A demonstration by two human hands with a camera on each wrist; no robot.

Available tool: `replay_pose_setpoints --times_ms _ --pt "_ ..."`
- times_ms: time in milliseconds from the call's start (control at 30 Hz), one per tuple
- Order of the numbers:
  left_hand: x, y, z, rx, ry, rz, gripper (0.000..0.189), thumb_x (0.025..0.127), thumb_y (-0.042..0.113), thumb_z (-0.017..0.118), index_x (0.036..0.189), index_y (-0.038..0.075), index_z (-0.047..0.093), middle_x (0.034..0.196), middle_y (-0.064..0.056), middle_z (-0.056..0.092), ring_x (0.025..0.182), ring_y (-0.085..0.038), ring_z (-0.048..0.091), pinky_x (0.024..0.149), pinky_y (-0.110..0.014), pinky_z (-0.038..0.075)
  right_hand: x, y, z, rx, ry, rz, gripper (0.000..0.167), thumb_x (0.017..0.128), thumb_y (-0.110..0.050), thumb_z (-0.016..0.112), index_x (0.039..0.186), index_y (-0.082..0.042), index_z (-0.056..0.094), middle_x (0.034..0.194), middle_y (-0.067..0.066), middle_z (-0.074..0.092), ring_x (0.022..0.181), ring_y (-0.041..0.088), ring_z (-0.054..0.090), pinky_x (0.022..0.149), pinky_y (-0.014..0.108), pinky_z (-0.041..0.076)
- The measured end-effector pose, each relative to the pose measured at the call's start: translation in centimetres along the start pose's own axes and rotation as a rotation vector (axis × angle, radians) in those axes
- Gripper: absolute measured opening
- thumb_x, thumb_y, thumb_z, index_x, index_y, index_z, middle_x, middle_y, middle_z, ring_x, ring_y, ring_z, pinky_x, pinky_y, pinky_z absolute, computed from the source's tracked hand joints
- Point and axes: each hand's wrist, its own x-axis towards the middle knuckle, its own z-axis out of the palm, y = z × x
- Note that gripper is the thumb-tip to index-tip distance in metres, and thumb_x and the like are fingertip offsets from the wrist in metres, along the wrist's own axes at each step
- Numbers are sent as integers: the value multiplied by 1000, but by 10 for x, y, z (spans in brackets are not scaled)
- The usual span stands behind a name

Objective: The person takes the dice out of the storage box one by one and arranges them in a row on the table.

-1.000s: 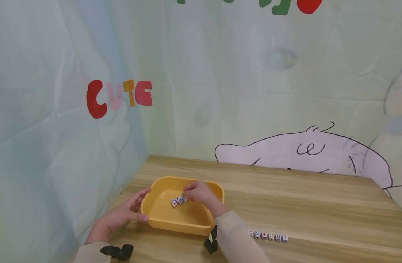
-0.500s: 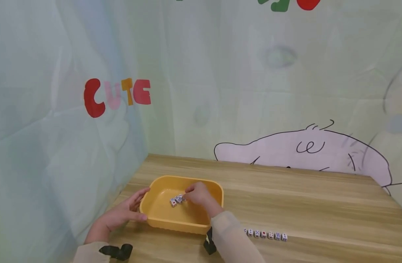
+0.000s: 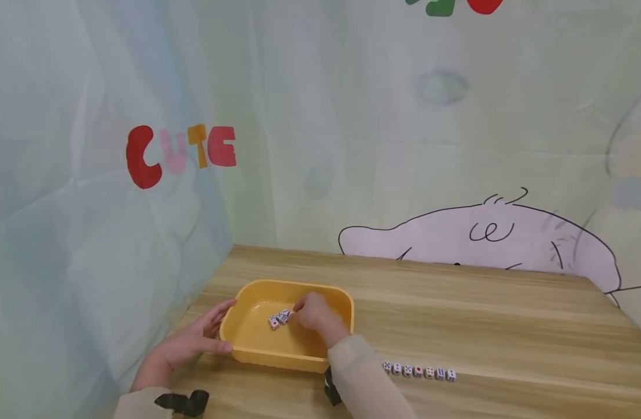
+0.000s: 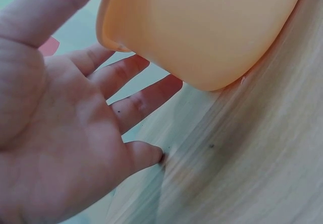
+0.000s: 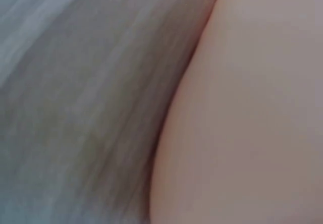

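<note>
A yellow plastic tray (image 3: 278,359) stands on the table. My left hand (image 3: 186,343) grips its left end, thumb at the near corner and fingers on the far side; in the left wrist view those fingers lie against the outer wall. Inside the tray lies a small cluster of white dice (image 3: 279,319) with red and blue pips. My right hand (image 3: 316,314) reaches over the tray's right side with its fingers curled at the right edge of the cluster, where its fingertips pinch a die, partly hidden. The right wrist view shows only blurred skin and a blurred grey-green surface.
A straight row of several dice (image 3: 418,371) lies on the wooden table (image 3: 456,326) to the right of my right forearm. Printed cloth walls (image 3: 299,174) stand along the back and left of the table.
The right hand's fingers have curled in at the right side of the dice cluster. More of the dice row shows beside the right sleeve. The left hand keeps its place on the tray.
</note>
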Motion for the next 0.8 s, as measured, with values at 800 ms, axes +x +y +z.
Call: replay_pose_setpoints --times_ms 800 --pt "2 -4 -2 -28 -21 23 92 87 4 68 151 -3 2 155 -34 6 118 6 43 93 -14 39 -16 -15 -23 52 -24 -121 16 85 -15 72 93 -2 73 86 4 68 74 13 55 67 28 49"
